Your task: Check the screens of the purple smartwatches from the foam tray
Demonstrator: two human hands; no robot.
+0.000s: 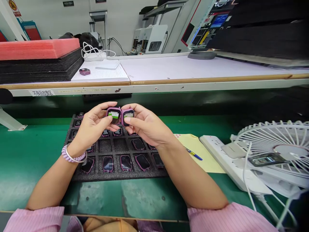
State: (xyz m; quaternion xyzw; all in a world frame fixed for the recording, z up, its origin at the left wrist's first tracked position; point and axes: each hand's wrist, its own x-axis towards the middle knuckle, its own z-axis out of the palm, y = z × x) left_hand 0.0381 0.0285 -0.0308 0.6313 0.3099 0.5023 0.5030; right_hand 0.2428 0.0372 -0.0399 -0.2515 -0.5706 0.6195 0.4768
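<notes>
Between the thumb and fingers of my left hand [96,120] is a purple smartwatch case [115,112], its lit screen showing a green and white display. My right hand [145,125] pinches a second purple smartwatch case [127,113], also lit, its lower part covered by my thumb. The two watches are side by side, edges close together, above a black foam tray [103,177]. Several more purple watch cases lie in the tray's compartments, such as a dark-screened one [126,163] in the front row. Two compartments below my hands hold no watch. My forearms hide parts of the tray.
Right of the tray are yellow paper [210,161], a blue pen [193,154], a white power strip [227,162] and a white fan [277,138] with cables. On the raised shelf [169,69] are a notebook [103,74], another purple watch [84,71] and foam stacks [36,69].
</notes>
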